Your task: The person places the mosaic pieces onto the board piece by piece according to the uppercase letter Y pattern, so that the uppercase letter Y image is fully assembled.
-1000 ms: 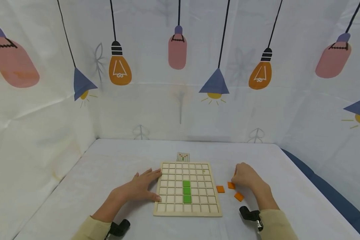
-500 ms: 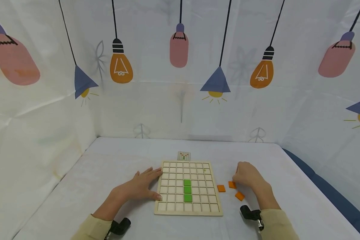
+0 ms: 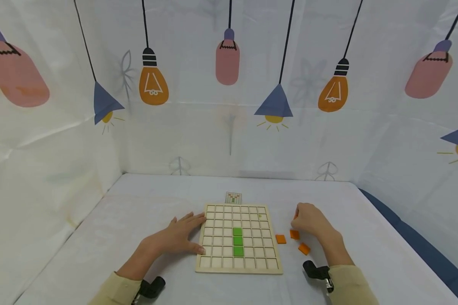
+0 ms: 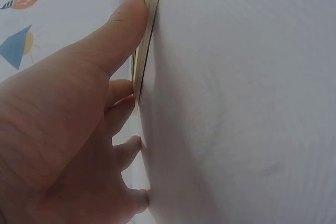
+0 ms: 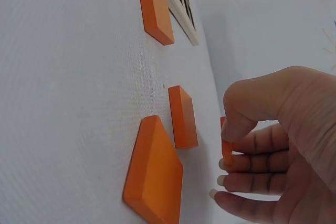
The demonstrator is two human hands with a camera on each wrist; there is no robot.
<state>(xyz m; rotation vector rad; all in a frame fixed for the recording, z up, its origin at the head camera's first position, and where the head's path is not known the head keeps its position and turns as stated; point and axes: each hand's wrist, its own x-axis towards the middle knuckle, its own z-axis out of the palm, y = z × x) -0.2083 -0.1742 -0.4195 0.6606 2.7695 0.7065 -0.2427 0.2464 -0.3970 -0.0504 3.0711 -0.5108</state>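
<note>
A pale wooden grid board [image 3: 216,264] lies on the table, with three green square tiles [image 3: 238,241] in one column. My left hand [image 3: 177,237] rests at the board's left edge, fingers spread and thumb on its rim; in the left wrist view the thumb [image 4: 128,17] touches the board's side. Right of the board, my right hand [image 3: 311,220] pinches an orange tile [image 5: 227,150] between thumb and fingers, seen in the right wrist view. Three more orange tiles lie near it: one by the board [image 3: 280,239], one below the fingers [image 3: 294,234], one nearer me [image 3: 304,248].
A small card [image 3: 233,198] with a coloured grid pattern lies just beyond the board's far edge. White cloth [image 3: 156,190] covers the table. A curtain printed with lamps [image 3: 229,135] stands behind and at the sides.
My right hand has shifted slightly left and away from me, leaving the three orange tiles where they lay. The left hand stays at the board's edge.
</note>
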